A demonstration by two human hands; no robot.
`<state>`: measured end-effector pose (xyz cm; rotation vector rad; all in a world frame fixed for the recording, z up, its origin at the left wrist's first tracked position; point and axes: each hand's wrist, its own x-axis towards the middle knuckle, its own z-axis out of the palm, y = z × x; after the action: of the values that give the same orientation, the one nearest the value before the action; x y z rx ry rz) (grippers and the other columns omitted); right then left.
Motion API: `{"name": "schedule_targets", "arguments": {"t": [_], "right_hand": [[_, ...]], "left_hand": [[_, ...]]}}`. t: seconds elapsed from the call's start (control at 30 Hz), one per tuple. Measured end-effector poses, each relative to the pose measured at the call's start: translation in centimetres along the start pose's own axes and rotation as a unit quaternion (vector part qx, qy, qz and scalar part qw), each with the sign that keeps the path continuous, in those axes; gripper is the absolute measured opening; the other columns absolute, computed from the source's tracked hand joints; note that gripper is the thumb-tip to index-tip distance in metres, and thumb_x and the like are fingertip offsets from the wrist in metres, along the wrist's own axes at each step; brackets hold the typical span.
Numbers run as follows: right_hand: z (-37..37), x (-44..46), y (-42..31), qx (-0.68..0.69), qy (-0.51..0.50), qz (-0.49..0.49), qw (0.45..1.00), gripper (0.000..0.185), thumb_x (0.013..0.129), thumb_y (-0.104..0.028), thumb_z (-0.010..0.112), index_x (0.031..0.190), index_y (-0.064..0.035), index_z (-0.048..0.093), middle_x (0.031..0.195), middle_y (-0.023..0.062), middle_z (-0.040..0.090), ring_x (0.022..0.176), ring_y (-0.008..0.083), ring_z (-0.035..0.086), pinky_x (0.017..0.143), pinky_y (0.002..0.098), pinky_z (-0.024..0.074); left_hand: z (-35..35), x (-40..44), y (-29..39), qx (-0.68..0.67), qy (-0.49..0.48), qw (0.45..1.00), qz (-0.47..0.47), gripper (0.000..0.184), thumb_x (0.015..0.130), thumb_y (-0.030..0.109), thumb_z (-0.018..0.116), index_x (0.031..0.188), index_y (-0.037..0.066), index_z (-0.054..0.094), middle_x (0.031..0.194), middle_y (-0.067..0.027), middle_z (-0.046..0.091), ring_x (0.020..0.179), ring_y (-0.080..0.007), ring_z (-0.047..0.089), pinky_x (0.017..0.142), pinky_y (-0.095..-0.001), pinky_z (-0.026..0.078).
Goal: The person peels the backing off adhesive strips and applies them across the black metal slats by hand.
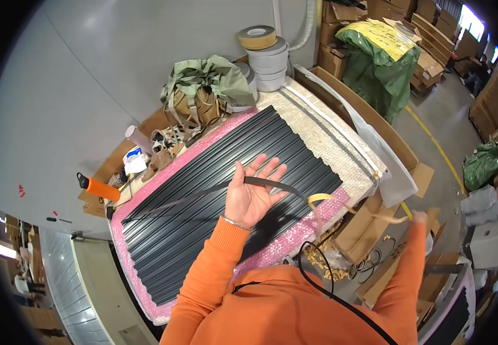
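Observation:
My left hand (252, 195) is palm up over the middle of the dark ribbed strips (203, 190), its fingers spread and a black strip (286, 187) running between thumb and fingers. The strip reaches left across the ribbed strips. To the right it meets a thin tan band (369, 214) that curls and twists. My right hand (418, 218) is stretched far out to the right at the end of that band, blurred, with its fingers not clearly visible. Pink bubble wrap (280, 244) lies under the ribbed strips.
An orange bottle (102, 188), a green bag (214, 80) and stacked tape rolls (268, 63) stand along the back edge. Cardboard boxes (364, 230) and a green-wrapped bundle (375, 75) are to the right. A black cable (302, 267) hangs by my body.

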<state>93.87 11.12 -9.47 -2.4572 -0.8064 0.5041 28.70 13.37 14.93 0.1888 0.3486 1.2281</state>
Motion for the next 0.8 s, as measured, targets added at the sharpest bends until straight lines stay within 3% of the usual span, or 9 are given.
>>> {"name": "schedule_targets", "arguments": {"t": [0.03, 0.1, 0.13, 0.2, 0.3, 0.4, 0.57, 0.63, 0.8], "right_hand": [[2.6, -1.8, -1.6, -0.135, 0.133, -0.139, 0.972, 0.036, 0.079, -0.021, 0.063, 0.105, 0.0047, 0.06, 0.095, 0.0209, 0.064, 0.092, 0.0304, 0.062, 0.082, 0.0409, 0.0471], [3.0, -11.7, -12.8, 0.049, 0.126, -0.232, 0.963, 0.041, 0.08, -0.024, 0.066, 0.112, 0.0002, 0.056, 0.105, 0.0164, 0.062, 0.097, 0.0268, 0.06, 0.083, 0.0356, 0.0473], [3.0, -16.7, -18.0, 0.238, 0.007, -0.28, 0.93, 0.035, 0.082, -0.019, 0.063, 0.111, -0.0008, 0.057, 0.106, 0.0136, 0.061, 0.097, 0.0237, 0.06, 0.082, 0.0342, 0.0473], [0.9, -27.5, -26.9, 0.226, -0.153, -0.414, 0.868, 0.034, 0.078, -0.014, 0.065, 0.109, -0.0027, 0.058, 0.109, 0.0112, 0.059, 0.101, 0.0239, 0.056, 0.086, 0.0353, 0.0453], [2.7, -35.9, -31.4, 0.162, -0.133, -0.629, 0.749, 0.028, 0.077, -0.005, 0.062, 0.104, -0.0016, 0.057, 0.093, 0.0098, 0.063, 0.089, 0.0202, 0.06, 0.079, 0.0329, 0.0461], [7.8, -36.2, -29.9, 0.217, -0.194, -0.558, 0.777, 0.021, 0.076, -0.002, 0.062, 0.096, -0.0028, 0.056, 0.082, 0.0128, 0.06, 0.081, 0.0295, 0.06, 0.072, 0.0364, 0.047], [3.2, -36.7, -35.1, 0.267, -0.289, -0.36, 0.846, 0.004, 0.087, -0.002, 0.051, 0.087, -0.0014, 0.055, 0.075, 0.0089, 0.059, 0.067, 0.0154, 0.059, 0.059, 0.0295, 0.0465], [3.4, -35.5, -36.1, 0.209, -0.213, -0.506, 0.809, 0.003, 0.085, -0.003, 0.054, 0.088, -0.0013, 0.054, 0.073, 0.0073, 0.056, 0.066, 0.013, 0.057, 0.058, 0.0274, 0.0453], [-0.3, -35.1, -40.0, 0.077, -0.252, -0.588, 0.765, 0.011, 0.076, 0.002, 0.061, 0.082, 0.0009, 0.052, 0.07, 0.0052, 0.051, 0.064, 0.0113, 0.051, 0.059, 0.0256, 0.0423]], "left_hand": [[-0.1, 0.0, -0.3, 0.006, 0.012, 1.0, -0.003, 0.049, 0.096, 0.048, 0.031, 0.121, 0.009, 0.046, 0.127, -0.0122, 0.049, 0.123, -0.0308, 0.043, 0.095, -0.0637, 0.035], [-0.3, 0.4, -0.6, 0.019, 0.032, 0.999, -0.008, 0.049, 0.096, 0.048, 0.032, 0.119, 0.009, 0.048, 0.125, -0.0126, 0.05, 0.122, -0.0306, 0.044, 0.095, -0.0648, 0.034], [-0.5, 0.5, -0.7, 0.023, 0.031, 0.999, -0.001, 0.049, 0.096, 0.048, 0.032, 0.119, 0.009, 0.048, 0.125, -0.0124, 0.05, 0.122, -0.0305, 0.044, 0.095, -0.0649, 0.034], [-0.4, 0.5, -0.9, 0.023, 0.032, 0.999, 0.004, 0.049, 0.096, 0.049, 0.032, 0.118, 0.009, 0.048, 0.123, -0.0115, 0.051, 0.122, -0.03, 0.044, 0.096, -0.065, 0.033], [-0.3, 0.5, -1.1, 0.03, 0.06, 0.998, 0.011, 0.051, 0.094, 0.052, 0.032, 0.119, 0.009, 0.044, 0.124, -0.0122, 0.049, 0.12, -0.0297, 0.045, 0.093, -0.0613, 0.038], [-0.8, 0.3, -0.5, 0.037, 0.044, 0.998, 0.013, 0.051, 0.095, 0.051, 0.031, 0.12, 0.009, 0.043, 0.125, -0.0119, 0.048, 0.12, -0.0289, 0.044, 0.093, -0.0584, 0.04], [-1.2, 1.0, 0.0, 0.02, 0.067, 0.997, 0.019, 0.047, 0.094, 0.049, 0.037, 0.114, 0.008, 0.047, 0.119, -0.0113, 0.053, 0.116, -0.0286, 0.049, 0.094, -0.0552, 0.04], [-1.3, 1.6, 0.5, -0.011, 0.081, 0.997, 0.007, 0.04, 0.094, 0.045, 0.042, 0.11, 0.009, 0.051, 0.113, -0.0104, 0.057, 0.112, -0.0271, 0.052, 0.093, -0.0502, 0.042], [-3.0, 3.4, 1.7, 0.044, 0.088, 0.994, 0.044, 0.034, 0.09, 0.036, 0.056, 0.111, 0.011, 0.05, 0.108, -0.0081, 0.059, 0.105, -0.0205, 0.056, 0.084, -0.0375, 0.045]]}}
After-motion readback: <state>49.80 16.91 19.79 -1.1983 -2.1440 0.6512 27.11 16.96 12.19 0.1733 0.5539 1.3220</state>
